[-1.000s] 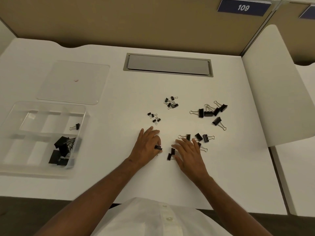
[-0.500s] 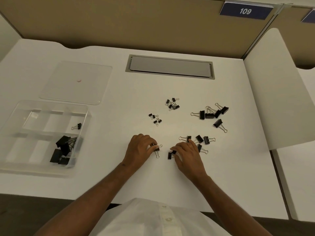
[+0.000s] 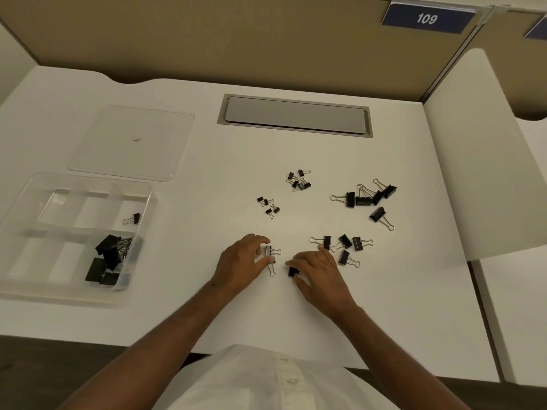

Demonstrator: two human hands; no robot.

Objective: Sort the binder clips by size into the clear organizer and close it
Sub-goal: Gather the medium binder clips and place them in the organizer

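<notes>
**Black binder clips scattered on a white worktop, both hands gripping one each**

White worktop [image 3: 207,306] fills the view, seen from above your head. Your left hand [image 3: 241,263] rests near the middle, its fingers [image 3: 260,241] pinched around a medium binder clip [image 3: 269,251] whose wire handles point right. Your right hand [image 3: 318,273] lies just beside it, fingers curled over another black clip [image 3: 293,272] that touches the worktop.

Loose clips lie in groups beyond your hands. Four medium clips [image 3: 344,247] sit just past your right fingertips. Farther right, well apart from them, is a cluster of large clips [image 3: 365,196], one of them lying a little nearer to you. Two clusters of small clips — one [image 3: 268,205] straight ahead of your left hand, one [image 3: 299,180] farther back — complete the spread.

The clear organizer [image 3: 149,202] stands open at the left edge of the worktop, divided into compartments. Its near right compartment holds a pile of large black clips [image 3: 108,257]; the compartment behind that holds a single small clip [image 3: 133,218]. The remaining compartments look bare, though glare makes this hard to confirm. The organizer's clear lid [image 3: 130,143] lies flat on the worktop just behind it, apart from the box.

A grey cable hatch [image 3: 294,115] is set into the back of the worktop. A tan partition [image 3: 236,39] rises behind it — a blue plate reading 109 [image 3: 427,18] is fixed at its upper right.
</notes>
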